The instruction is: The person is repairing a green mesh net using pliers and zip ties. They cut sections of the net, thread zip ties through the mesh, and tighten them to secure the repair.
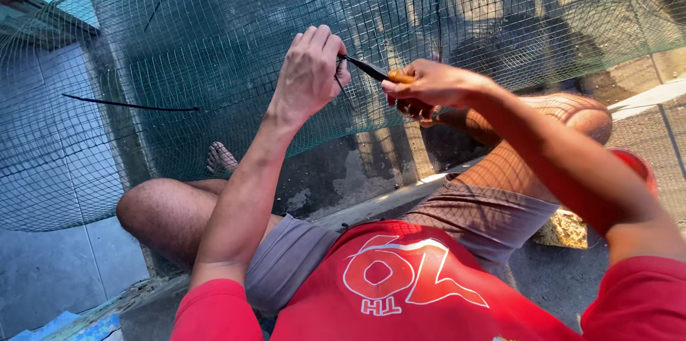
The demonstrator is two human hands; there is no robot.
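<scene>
Your left hand point(309, 73) is raised in front of the green wire mesh point(179, 41), its fingers curled shut and pinching the dark tip of a slim black tool point(361, 67) against the netting. Your right hand point(429, 87) sits just to the right of it, closed around the tool's orange handle point(400, 77), so the tool spans the small gap between your two hands, right at the face of the mesh. Whether the tip passes through a hole of the mesh you cannot tell from this view.

The mesh curves up and over in front of you and drapes across your right knee point(572, 116), which shows through it. A thin black strip point(128, 104) lies against the mesh, well to the left of your left hand. Below the mesh's lower edge, a bare foot point(220, 159) rests on the grey concrete floor point(336, 177). Your left knee point(153, 209) lies bent below the mesh, and grey shorts point(286, 259) and a red shirt point(400, 291) fill the near edge of the view.
</scene>
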